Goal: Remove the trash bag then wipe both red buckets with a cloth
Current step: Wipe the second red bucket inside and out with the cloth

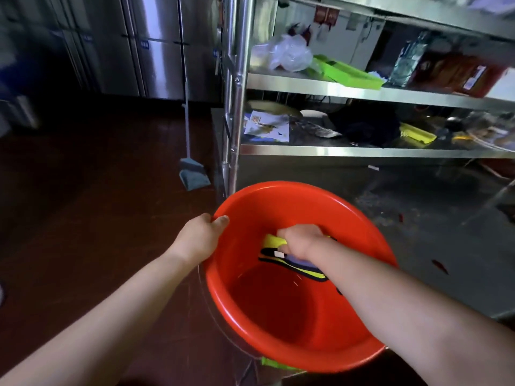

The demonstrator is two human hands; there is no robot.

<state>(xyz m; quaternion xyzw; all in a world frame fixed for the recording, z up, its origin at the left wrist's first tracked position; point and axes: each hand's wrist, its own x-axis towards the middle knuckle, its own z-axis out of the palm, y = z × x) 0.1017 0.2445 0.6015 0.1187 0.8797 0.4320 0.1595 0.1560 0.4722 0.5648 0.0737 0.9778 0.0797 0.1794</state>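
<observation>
The right hand (299,240) is clenched around a yellow-and-dark cloth (289,260), pressing it against the far inner wall of the red bucket (278,316), low centre of the frame. The left hand (202,235) grips the bucket's rim at its left edge, fingers curled over the lip.

No trash bag lines this bucket, so that step looks done — the wiping seems underway. A second red bucket is not in view.

The steel shelf rack (362,151) stands close behind the bucket; open dark floor (97,204) to the left, as far as the dustpan (193,175), offers more room.
</observation>
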